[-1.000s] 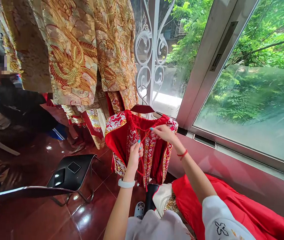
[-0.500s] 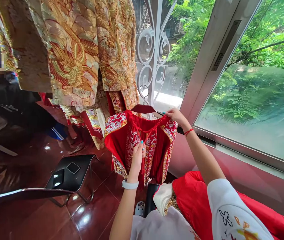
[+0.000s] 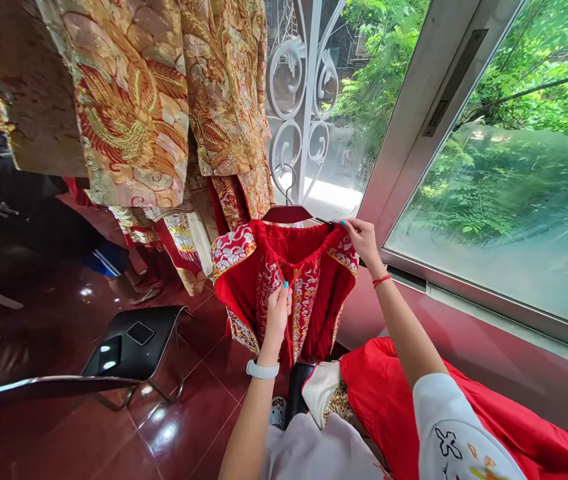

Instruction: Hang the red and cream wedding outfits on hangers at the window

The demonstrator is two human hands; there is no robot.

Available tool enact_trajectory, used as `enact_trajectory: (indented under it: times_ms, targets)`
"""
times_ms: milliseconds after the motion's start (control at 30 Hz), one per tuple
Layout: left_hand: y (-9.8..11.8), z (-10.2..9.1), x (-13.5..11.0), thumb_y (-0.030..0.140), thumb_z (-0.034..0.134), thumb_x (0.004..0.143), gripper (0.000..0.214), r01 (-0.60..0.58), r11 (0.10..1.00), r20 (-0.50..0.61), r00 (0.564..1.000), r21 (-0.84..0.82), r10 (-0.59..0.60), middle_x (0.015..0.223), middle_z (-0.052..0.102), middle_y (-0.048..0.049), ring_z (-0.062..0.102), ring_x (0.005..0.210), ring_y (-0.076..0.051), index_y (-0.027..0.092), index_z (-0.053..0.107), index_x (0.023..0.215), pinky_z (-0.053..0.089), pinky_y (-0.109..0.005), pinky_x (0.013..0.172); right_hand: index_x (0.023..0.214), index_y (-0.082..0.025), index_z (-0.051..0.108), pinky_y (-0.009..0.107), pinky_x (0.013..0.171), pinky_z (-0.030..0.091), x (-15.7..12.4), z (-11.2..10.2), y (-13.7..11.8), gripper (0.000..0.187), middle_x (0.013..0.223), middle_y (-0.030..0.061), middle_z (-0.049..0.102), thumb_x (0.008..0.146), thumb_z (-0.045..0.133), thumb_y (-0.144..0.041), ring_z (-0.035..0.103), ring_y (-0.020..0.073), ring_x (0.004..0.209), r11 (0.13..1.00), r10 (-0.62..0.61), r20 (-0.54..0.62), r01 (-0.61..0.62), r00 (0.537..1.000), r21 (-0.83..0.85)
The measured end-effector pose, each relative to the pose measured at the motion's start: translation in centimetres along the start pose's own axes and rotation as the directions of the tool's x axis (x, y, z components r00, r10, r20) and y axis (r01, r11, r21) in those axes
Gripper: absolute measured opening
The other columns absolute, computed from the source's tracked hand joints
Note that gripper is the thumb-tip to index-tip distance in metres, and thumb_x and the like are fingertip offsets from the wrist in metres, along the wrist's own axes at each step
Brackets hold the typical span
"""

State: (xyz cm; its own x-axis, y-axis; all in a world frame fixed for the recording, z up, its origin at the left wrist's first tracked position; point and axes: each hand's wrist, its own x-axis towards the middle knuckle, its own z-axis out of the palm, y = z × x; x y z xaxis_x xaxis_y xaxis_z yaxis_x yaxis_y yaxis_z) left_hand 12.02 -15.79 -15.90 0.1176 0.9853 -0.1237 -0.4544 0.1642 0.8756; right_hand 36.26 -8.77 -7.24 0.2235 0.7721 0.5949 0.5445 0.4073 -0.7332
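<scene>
A small red embroidered jacket [image 3: 244, 280] hangs on a dark red hanger [image 3: 287, 212] hooked to the white window grille [image 3: 300, 87]. My left hand [image 3: 277, 315] is closed, pinching the jacket's front placket near the middle. My right hand [image 3: 361, 239] is closed on the jacket's right shoulder, at the end of the hanger. A white band sits on my left wrist and a red cord on my right wrist.
Gold and red brocade robes [image 3: 139, 107] hang at the upper left. A black chair [image 3: 129, 343] stands on the glossy red-brown floor at lower left. Red cloth [image 3: 489, 420] lies along the window wall at lower right. Another person [image 3: 9, 193] in dark clothes is at far left.
My right hand left the collar ties at the jacket's front and rose to its right shoulder by the hanger end. My left hand stayed on the front placket.
</scene>
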Motion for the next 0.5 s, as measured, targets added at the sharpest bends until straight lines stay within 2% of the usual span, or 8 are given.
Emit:
enact_trajectory:
  times_ms: [67,133,167,233,333,433,500]
  targets:
    - [-0.2,-0.3,0.0,0.064,0.081,0.065,0.058,0.018,1.000,-0.007,1.000,0.007,-0.018,0.053,0.032,0.0101,0.024,0.042,-0.003,0.019,0.045,0.064,0.016,-0.017,0.039,0.126,-0.020,0.067,0.045,0.107,0.046,-1.9,-1.2,0.9,0.048,0.127,0.0134,0.068,0.086,0.063,-0.046,0.059,0.0295,0.124,0.995,-0.061,0.106,0.069,0.993,-0.070]
    - [-0.2,-0.4,0.1,0.066,0.082,0.062,0.060,0.016,1.000,0.000,1.000,0.012,-0.016,0.052,0.031,0.0104,0.023,0.042,-0.002,0.019,0.044,0.063,0.016,-0.017,0.039,0.147,-0.020,0.050,0.049,0.117,0.037,-4.2,-1.8,2.1,0.073,0.149,0.0154,0.052,0.078,0.071,-0.032,0.045,0.0318,0.141,0.973,-0.072,0.150,0.103,0.986,-0.208]
    - [-0.1,-0.4,0.0,0.068,0.082,0.059,0.062,0.009,1.000,0.005,1.000,0.015,-0.009,0.052,0.030,0.0105,0.023,0.042,-0.002,0.019,0.044,0.062,0.016,-0.017,0.039,0.152,-0.019,0.043,0.050,0.120,0.034,-5.2,-1.9,2.8,0.079,0.155,0.0156,0.045,0.077,0.068,-0.024,0.040,0.0316,0.145,0.956,-0.056,0.154,0.098,0.986,-0.276]
    - [0.1,-0.4,-0.1,0.071,0.083,0.054,0.066,-0.010,1.000,0.009,1.000,0.028,0.010,0.052,0.030,0.0106,0.023,0.043,-0.002,0.019,0.044,0.061,0.016,-0.016,0.039,0.155,-0.020,0.039,0.049,0.121,0.033,-6.5,-1.8,4.0,0.078,0.158,0.0146,0.042,0.078,0.054,-0.012,0.039,0.0281,0.147,0.931,-0.015,0.120,0.057,0.993,-0.361]
    - [0.5,-0.4,-0.4,0.072,0.084,0.052,0.067,-0.038,0.998,-0.008,0.999,0.048,0.039,0.055,0.033,0.0099,0.024,0.045,-0.002,0.018,0.046,0.063,0.017,-0.015,0.040,0.150,-0.022,0.047,0.044,0.120,0.037,-5.8,-1.8,5.2,0.076,0.152,0.0116,0.050,0.077,0.037,-0.004,0.044,0.0223,0.144,0.929,-0.014,0.029,0.024,0.999,-0.370]
    - [0.6,-0.2,-0.9,0.070,0.084,0.055,0.065,-0.054,0.997,-0.004,0.999,0.055,0.055,0.056,0.036,0.0089,0.026,0.046,-0.002,0.018,0.045,0.063,0.018,-0.016,0.041,0.144,-0.020,0.055,0.042,0.119,0.037,-3.4,-2.0,5.8,0.067,0.150,0.0123,0.053,0.080,0.037,-0.008,0.047,0.0222,0.142,0.947,-0.083,-0.069,0.057,0.994,-0.315]
    - [0.5,0.1,-1.1,0.068,0.083,0.059,0.063,-0.060,0.997,0.015,0.998,0.048,0.060,0.056,0.036,0.0085,0.027,0.046,-0.003,0.018,0.044,0.064,0.019,-0.016,0.041,0.139,-0.016,0.059,0.042,0.117,0.039,-2.1,-1.8,6.5,0.063,0.146,0.0147,0.057,0.079,0.040,-0.011,0.052,0.0237,0.137,0.971,-0.090,-0.080,0.070,0.993,-0.230]
